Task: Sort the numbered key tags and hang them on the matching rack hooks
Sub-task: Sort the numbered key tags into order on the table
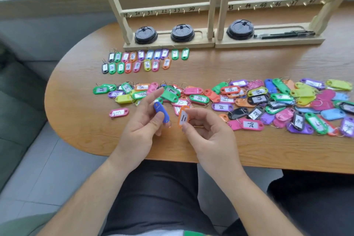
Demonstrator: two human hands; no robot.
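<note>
Oval wooden table (210,145) by a window sill, with two wooden racks at the back, left rack (168,10) and right rack (277,4). All hooks in view are bare.

The left hand (141,126) pinches a blue tag (161,112) between thumb and curled fingers, index finger straight. Its blank side is up, so no number can be read. The right hand (208,136) pinches an orange tag (183,119) marked 11 by its lower end. Both tags are held above the table's near edge.

Risks:
- Blue tag gets filed unread, so it needs flipping first.
- Either tag could slip from a light pinch into the unsorted pile (268,101) just behind and get lost in it.
- A reach across could scatter the sorted rows (134,63). The front row reads 1 to 8; the back row is too blurred to read, possibly a duplicate set.

Containers: the left rack's base tray holds two black lids (146,35). The right one holds one lid plus pens (283,34). Neither tray has any tags in it.
</note>
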